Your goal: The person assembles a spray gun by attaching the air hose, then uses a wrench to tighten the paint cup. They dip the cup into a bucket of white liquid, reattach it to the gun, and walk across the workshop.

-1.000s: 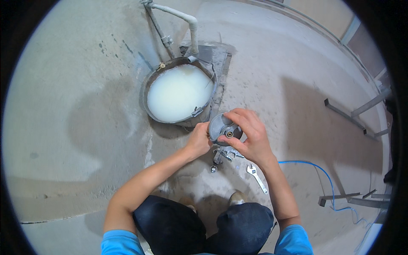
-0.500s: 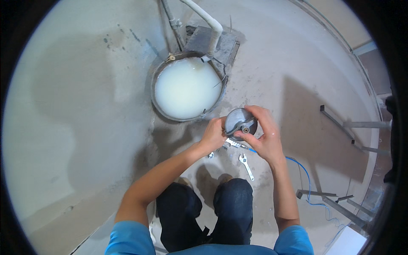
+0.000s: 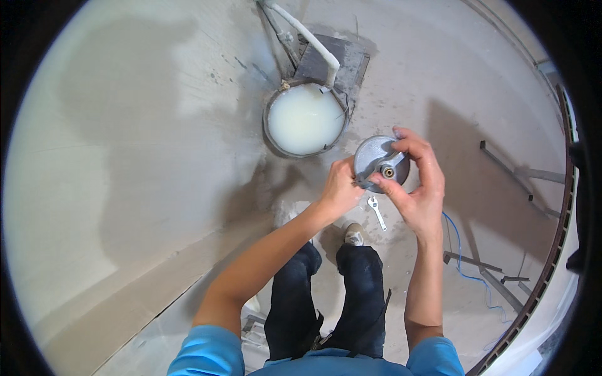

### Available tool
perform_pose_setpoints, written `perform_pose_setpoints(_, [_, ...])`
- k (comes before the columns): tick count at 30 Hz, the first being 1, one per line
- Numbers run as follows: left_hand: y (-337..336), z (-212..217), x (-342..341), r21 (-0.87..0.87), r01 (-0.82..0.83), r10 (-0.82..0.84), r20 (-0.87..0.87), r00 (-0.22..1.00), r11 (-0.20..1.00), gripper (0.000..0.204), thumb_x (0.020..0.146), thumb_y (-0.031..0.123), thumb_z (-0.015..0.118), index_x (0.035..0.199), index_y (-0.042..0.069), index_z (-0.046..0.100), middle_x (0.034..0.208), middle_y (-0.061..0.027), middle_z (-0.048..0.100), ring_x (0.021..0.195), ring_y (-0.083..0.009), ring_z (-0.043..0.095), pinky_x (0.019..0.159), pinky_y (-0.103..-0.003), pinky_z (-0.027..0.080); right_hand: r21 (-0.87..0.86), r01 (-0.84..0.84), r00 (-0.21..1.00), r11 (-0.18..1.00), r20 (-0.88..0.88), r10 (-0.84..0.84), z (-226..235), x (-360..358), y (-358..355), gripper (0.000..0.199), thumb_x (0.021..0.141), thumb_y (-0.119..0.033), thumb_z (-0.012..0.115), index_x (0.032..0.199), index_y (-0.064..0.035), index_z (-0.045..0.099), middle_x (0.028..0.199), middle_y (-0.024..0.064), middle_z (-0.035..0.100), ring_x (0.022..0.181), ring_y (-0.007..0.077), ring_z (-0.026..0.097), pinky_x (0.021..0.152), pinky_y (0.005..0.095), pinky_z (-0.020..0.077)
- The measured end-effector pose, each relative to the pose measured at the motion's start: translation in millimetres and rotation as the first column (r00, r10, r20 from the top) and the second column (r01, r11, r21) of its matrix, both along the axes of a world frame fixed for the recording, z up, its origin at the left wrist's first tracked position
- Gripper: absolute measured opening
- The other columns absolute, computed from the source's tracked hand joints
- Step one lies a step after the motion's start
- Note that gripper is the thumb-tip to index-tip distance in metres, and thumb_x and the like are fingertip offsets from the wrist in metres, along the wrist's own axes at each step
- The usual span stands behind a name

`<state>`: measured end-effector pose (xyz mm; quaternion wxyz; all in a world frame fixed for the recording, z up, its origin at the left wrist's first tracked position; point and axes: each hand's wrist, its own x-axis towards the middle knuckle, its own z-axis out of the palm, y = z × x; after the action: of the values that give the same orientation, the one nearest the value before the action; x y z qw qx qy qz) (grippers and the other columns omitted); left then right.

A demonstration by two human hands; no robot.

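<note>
The person stands over a concrete floor (image 3: 157,188), holding a round grey metal disc fitting (image 3: 376,160) at chest height with both hands. The left hand (image 3: 338,188) clasps its lower left rim. The right hand (image 3: 417,182) wraps the right side, fingers closed near the brass-coloured central stub (image 3: 389,172). The step looks like working that centre piece by hand. Next would likely come a steady turn, or the wrench (image 3: 376,212) lying on the floor below, near the bucket of milky liquid (image 3: 305,119).
</note>
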<state>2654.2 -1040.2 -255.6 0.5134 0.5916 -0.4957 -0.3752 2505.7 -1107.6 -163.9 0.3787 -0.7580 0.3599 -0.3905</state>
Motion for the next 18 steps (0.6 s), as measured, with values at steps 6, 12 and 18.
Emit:
perform_pose_setpoints(6, [-42.7,119.9,-16.7,-0.182,0.031,-0.013,0.100,0.995,0.983,0.027,0.077,-0.004,0.067,0.104,-0.002,0.069,0.089,-0.0207,0.073,0.083,-0.0315,0.073,0.076,-0.039,0.055,-0.012,0.047,0.995,0.999,0.094,-0.046,112.5,-22.7,-16.8,0.066,0.073,-0.008,0.091,0.129,-0.0016,0.058,0.144,0.0197,0.058,0.132,0.0280,0.058,0.112,0.0421,0.0456])
perform_pose_setpoints(12, [-92.4,259.7,-40.9,-0.454,0.125,-0.024,0.221,0.975,0.882,0.025,0.079,-0.002,0.074,0.104,-0.001,0.069,0.095,-0.0169,0.072,0.086,-0.0322,0.073,0.075,-0.039,0.055,-0.124,0.130,0.968,0.984,0.231,-0.099,239.8,-52.0,-37.1,0.074,0.072,-0.008,0.094,0.135,-0.0009,0.055,0.148,0.0225,0.055,0.138,0.0328,0.055,0.117,0.0452,0.0445])
perform_pose_setpoints(18, [-125.3,403.6,-74.9,-0.621,0.136,0.034,0.254,0.967,0.772,0.025,0.073,0.006,0.082,0.098,0.006,0.074,0.095,-0.0113,0.075,0.092,-0.0337,0.071,0.077,-0.043,0.057,-0.423,0.165,0.964,0.891,0.261,-0.055,369.0,-86.3,-56.0,0.074,0.075,-0.004,0.091,0.138,-0.0018,0.053,0.147,0.0241,0.056,0.137,0.0345,0.056,0.116,0.0482,0.0463])
